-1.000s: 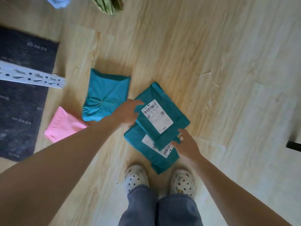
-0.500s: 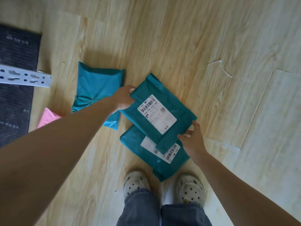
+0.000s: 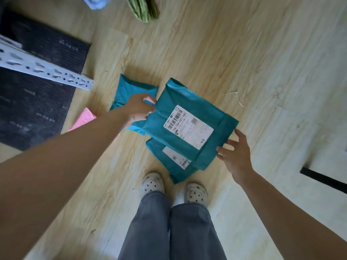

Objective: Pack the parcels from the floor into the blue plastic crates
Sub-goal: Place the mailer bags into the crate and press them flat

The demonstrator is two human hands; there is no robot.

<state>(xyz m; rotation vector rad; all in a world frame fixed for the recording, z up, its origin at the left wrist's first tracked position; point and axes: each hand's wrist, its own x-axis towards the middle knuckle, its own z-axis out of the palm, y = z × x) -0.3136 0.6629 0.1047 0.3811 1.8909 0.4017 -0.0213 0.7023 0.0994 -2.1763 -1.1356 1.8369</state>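
View looking down at a pale wooden floor (image 3: 206, 53) from a person's head, with both bare arms reaching forward. At the centre, a flat teal parcel (image 3: 189, 126) with a white barcode label is held at opposite ends, probably so the floppy bag does not fold. The left grip (image 3: 139, 109) pinches its 9 o'clock edge and the right grip (image 3: 236, 152) curls round its 4 o'clock corner, thumb on top. The parcel seems tilted and raised clear of a second teal parcel (image 3: 174, 166), which lies flat and sticks out from beneath it at 7 o'clock, just ahead of two white clogs (image 3: 153, 182). A third teal parcel (image 3: 135, 89) lies at 10 o'clock, partly hidden by the left grip, and a pink parcel (image 3: 84, 119) sits at 9 o'clock beside a dark mat (image 3: 37, 94). No blue crate is in view, so the held parcel has yet to be carried to one
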